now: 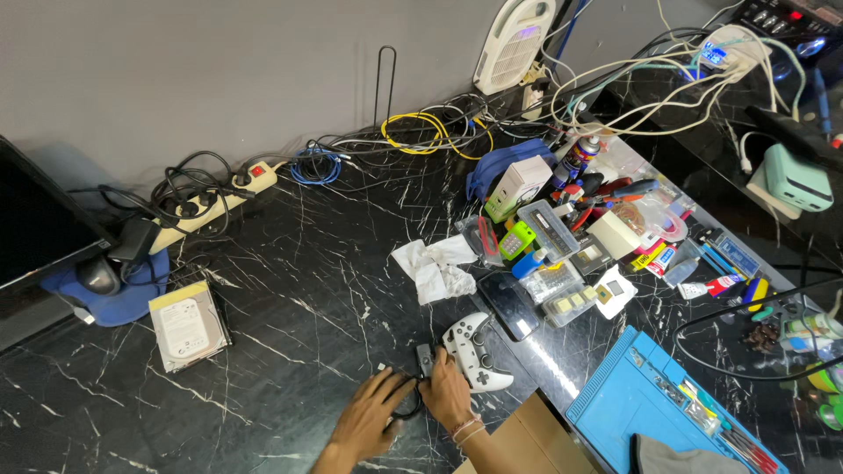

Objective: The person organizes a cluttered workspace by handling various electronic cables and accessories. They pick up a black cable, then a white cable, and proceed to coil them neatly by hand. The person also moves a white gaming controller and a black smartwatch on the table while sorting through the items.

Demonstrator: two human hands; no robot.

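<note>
On a cluttered black marble tabletop [290, 298], the left hand [369, 423] rests fingers spread, grip empty; the right hand [445, 392] pinches a small black device [425, 359] beside a white game controller [474, 349].

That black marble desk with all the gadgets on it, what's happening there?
A person leans over the black desk with both hands low at its near edge. The left hand and right hand meet on a small black device with a dark cable, though exactly how each holds it is unclear. A white game controller lies just beside the right hand, with crumpled tissue further back.
</note>
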